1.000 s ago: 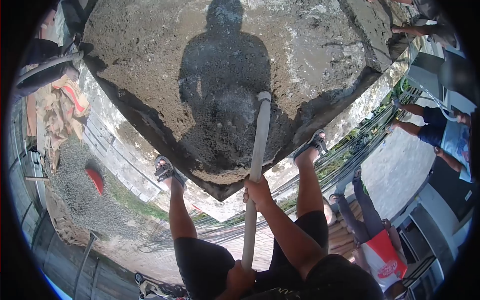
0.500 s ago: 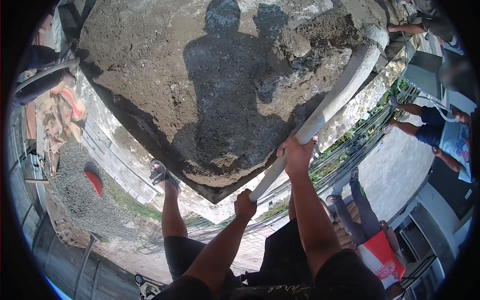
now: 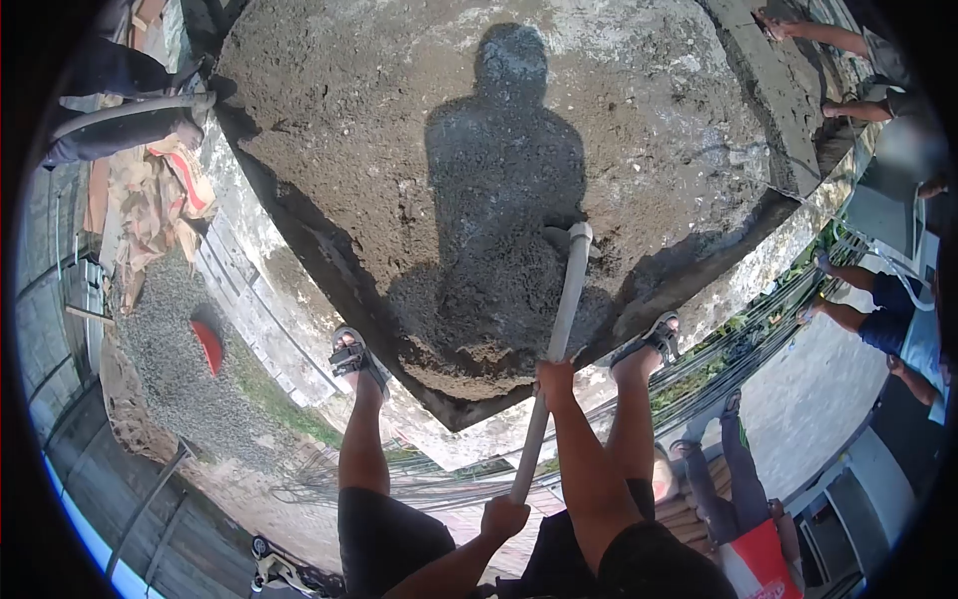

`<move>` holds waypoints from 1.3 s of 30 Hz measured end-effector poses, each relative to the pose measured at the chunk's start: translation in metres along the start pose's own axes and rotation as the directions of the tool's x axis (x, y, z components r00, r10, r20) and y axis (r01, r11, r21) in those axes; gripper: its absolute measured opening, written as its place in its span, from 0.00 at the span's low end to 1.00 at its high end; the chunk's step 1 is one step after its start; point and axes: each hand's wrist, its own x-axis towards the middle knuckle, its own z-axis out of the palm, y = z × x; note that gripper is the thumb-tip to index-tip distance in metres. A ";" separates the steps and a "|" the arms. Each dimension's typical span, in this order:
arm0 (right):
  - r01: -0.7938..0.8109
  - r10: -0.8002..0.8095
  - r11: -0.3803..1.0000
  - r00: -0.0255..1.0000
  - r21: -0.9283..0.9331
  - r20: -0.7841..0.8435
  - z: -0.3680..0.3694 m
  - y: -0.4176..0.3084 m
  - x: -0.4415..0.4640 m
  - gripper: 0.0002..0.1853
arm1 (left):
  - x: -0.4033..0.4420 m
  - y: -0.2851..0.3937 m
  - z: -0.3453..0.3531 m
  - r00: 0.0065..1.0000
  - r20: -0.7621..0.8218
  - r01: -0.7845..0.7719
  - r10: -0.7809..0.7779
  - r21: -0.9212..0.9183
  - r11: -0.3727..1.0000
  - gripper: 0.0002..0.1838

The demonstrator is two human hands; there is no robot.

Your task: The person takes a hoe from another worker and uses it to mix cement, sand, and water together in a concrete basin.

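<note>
A long pale handle (image 3: pixel 567 310) runs up from near my lap to the wet grey mortar (image 3: pixel 379 180). Its far end, with a dark tool head, rests on or in the mortar in my shadow. My right hand (image 3: pixel 555 384) is wrapped round the middle of the handle, just beyond the near corner of the mortar bed. Closer to my body, my left hand (image 3: pixel 506 518) grips the handle's lower end. My sandalled feet stand on the pale ledge (image 3: pixel 439 451) on either side of the corner.
Crumpled paper sacks (image 3: pixel 150 215) and a red object (image 3: pixel 207 346) lie at the left by gravel. Cables (image 3: pixel 758 344) run below the right edge. Other people are at the left and right, one holding a long handle at the upper left. A motorbike (image 3: pixel 279 569) stands at the bottom.
The handle has swung from the upper right back to the middle, its far end lower on the mortar. My hands have moved down and closer to my body.
</note>
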 end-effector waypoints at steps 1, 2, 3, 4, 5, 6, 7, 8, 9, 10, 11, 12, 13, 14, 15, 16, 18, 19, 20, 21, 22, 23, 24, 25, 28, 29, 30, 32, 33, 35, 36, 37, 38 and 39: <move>-0.014 0.015 1.000 0.999 -0.016 0.040 0.000 0.015 -0.014 0.06 | -0.013 -0.012 0.008 0.996 0.004 0.089 -0.089 -0.063 0.994 0.18; -0.022 0.018 0.997 0.998 0.070 0.058 0.002 0.027 -0.033 0.07 | -0.025 -0.023 0.017 0.984 0.020 0.176 -0.175 -0.127 0.976 0.17; -0.058 0.055 0.995 0.998 0.083 0.043 0.005 0.029 -0.056 0.13 | -0.036 -0.045 0.035 0.995 0.004 0.102 -0.102 -0.054 0.993 0.17; -0.007 -0.002 0.995 0.996 0.098 0.088 0.005 0.028 -0.079 0.18 | -0.044 -0.060 0.049 1.000 -0.009 0.027 -0.027 0.017 1.000 0.16; 0.000 -0.005 0.998 0.998 0.064 0.069 0.006 0.012 -0.101 0.17 | -0.059 -0.061 0.055 0.989 -0.107 0.076 -0.103 -0.232 0.970 0.16; 0.008 -0.009 0.999 0.999 0.032 0.052 0.008 -0.006 -0.122 0.17 | -0.061 -0.051 0.049 0.989 -0.104 0.076 -0.105 -0.248 0.966 0.16; 0.095 -0.097 0.995 0.993 0.038 0.070 0.010 -0.031 -0.134 0.16 | -0.055 -0.034 0.035 0.987 -0.151 -0.004 -0.046 -0.312 0.950 0.16; 0.180 -0.184 0.982 0.979 0.048 0.087 0.013 -0.062 -0.142 0.16 | -0.046 -0.018 0.018 0.979 -0.201 -0.085 0.011 -0.367 0.926 0.16; 0.275 -0.276 0.961 0.958 0.027 0.074 0.022 -0.104 -0.150 0.16 | -0.022 -0.003 0.002 0.977 -0.210 -0.104 0.027 -0.366 0.925 0.18; 0.367 -0.367 0.930 0.928 0.005 0.067 0.037 -0.153 -0.156 0.15 | -0.002 0.019 -0.031 0.932 -0.333 -0.275 0.142 -0.398 0.875 0.20; 0.438 -0.440 0.898 0.895 0.038 0.071 0.053 -0.205 -0.162 0.16 | 0.020 0.043 -0.067 0.905 -0.370 -0.352 0.209 -0.377 0.857 0.21; 0.536 -0.541 0.841 0.833 0.074 0.118 0.069 -0.253 -0.166 0.14 | 0.038 0.070 -0.116 0.918 -0.324 -0.364 0.229 -0.455 0.813 0.24; 0.616 -0.623 0.782 0.770 0.094 0.138 0.088 -0.295 -0.158 0.12 | 0.050 0.094 -0.165 0.889 -0.364 -0.422 0.277 -0.419 0.804 0.24; 0.677 -0.689 0.725 0.704 0.128 0.172 0.105 -0.329 -0.149 0.10 | 0.073 0.106 -0.193 0.795 -0.508 -0.563 0.332 -0.414 0.715 0.24; 0.710 -0.719 0.693 0.664 0.128 0.207 0.126 -0.359 -0.142 0.10 | 0.093 0.114 -0.229 0.796 -0.514 -0.558 0.320 -0.418 0.717 0.24; 0.715 -0.726 0.686 0.659 0.135 0.194 0.147 -0.369 -0.127 0.09 | 0.103 0.114 -0.249 0.799 -0.516 -0.550 0.307 -0.424 0.720 0.24; 0.655 -0.662 0.748 0.726 0.107 0.186 0.175 -0.345 -0.099 0.08 | 0.103 0.085 -0.246 0.856 -0.473 -0.444 0.207 -0.469 0.763 0.24; 0.577 -0.580 0.813 0.794 0.073 0.180 0.187 -0.307 -0.070 0.08 | 0.099 0.067 -0.242 0.900 -0.419 -0.341 0.123 -0.496 0.799 0.24; 0.447 -0.431 0.894 0.878 -0.035 0.209 0.191 -0.243 -0.028 0.07 | 0.097 0.034 -0.200 0.915 -0.403 -0.248 0.034 -0.491 0.836 0.25; 0.314 -0.288 0.919 0.948 -0.237 0.136 0.193 -0.163 0.004 0.08 | 0.079 0.009 -0.164 0.984 -0.125 0.044 -0.128 -0.522 0.852 0.26; 0.248 -0.225 0.853 0.969 -0.459 0.105 0.183 -0.072 0.040 0.09 | 0.059 -0.011 -0.105 0.964 -0.220 -0.022 -0.149 -0.623 0.782 0.23; 0.177 -0.117 0.897 0.979 -0.406 0.169 0.174 -0.031 0.031 0.09 | 0.045 -0.021 -0.075 0.957 -0.185 0.051 -0.225 -0.653 0.755 0.23; 0.198 -0.134 0.894 0.974 -0.401 0.181 0.167 -0.010 0.024 0.10 | 0.039 -0.029 -0.056 0.957 -0.167 0.069 -0.236 -0.661 0.747 0.21; 0.174 -0.106 0.923 0.972 -0.342 0.208 0.158 0.000 0.010 0.14 | 0.036 -0.038 -0.036 0.958 -0.167 0.073 -0.235 -0.649 0.758 0.18; 0.131 -0.078 0.953 0.977 -0.272 0.196 0.122 0.013 -0.048 0.20 | -0.007 -0.042 0.000 0.938 -0.153 0.152 -0.311 -0.624 0.767 0.15; 0.113 -0.066 0.961 0.981 -0.253 0.184 0.110 0.014 -0.070 0.21 | -0.025 -0.045 0.010 0.941 -0.141 0.153 -0.309 -0.635 0.757 0.15; 0.112 -0.065 0.957 0.982 -0.268 0.179 0.095 0.013 -0.095 0.21 | -0.044 -0.050 0.024 0.950 -0.132 0.129 -0.284 -0.662 0.738 0.15; 0.094 -0.057 0.975 0.981 -0.201 0.184 0.080 -0.004 -0.145 0.21 | -0.065 -0.048 0.041 0.963 -0.135 0.091 -0.234 -0.655 0.750 0.15; 0.144 -0.113 0.974 0.978 -0.174 0.175 0.080 -0.024 -0.158 0.21 | -0.056 -0.045 0.040 0.971 -0.162 0.027 -0.176 -0.659 0.752 0.14; 0.248 -0.232 0.961 0.963 -0.118 0.137 0.081 -0.083 -0.188 0.21 | -0.042 -0.029 0.022 0.970 -0.240 -0.129 -0.036 -0.638 0.759 0.14; 0.297 -0.283 0.949 0.950 -0.103 0.131 0.080 -0.114 -0.186 0.20 | -0.023 -0.016 -0.013 0.951 -0.306 -0.231 0.045 -0.606 0.761 0.13; 0.380 -0.367 0.921 0.921 -0.086 0.133 0.085 -0.154 -0.197 0.19 | -0.010 -0.003 -0.047 0.939 -0.313 -0.310 0.140 -0.599 0.738 0.13; 0.481 -0.477 0.877 0.872 -0.013 0.106 0.093 -0.191 -0.211 0.16 | -0.003 0.009 -0.086 0.908 -0.347 -0.405 0.235 -0.583 0.705 0.13; 0.536 -0.534 0.844 0.838 0.019 0.107 0.098 -0.227 -0.227 0.13 | 0.004 0.018 -0.118 0.871 -0.357 -0.486 0.337 -0.539 0.688 0.14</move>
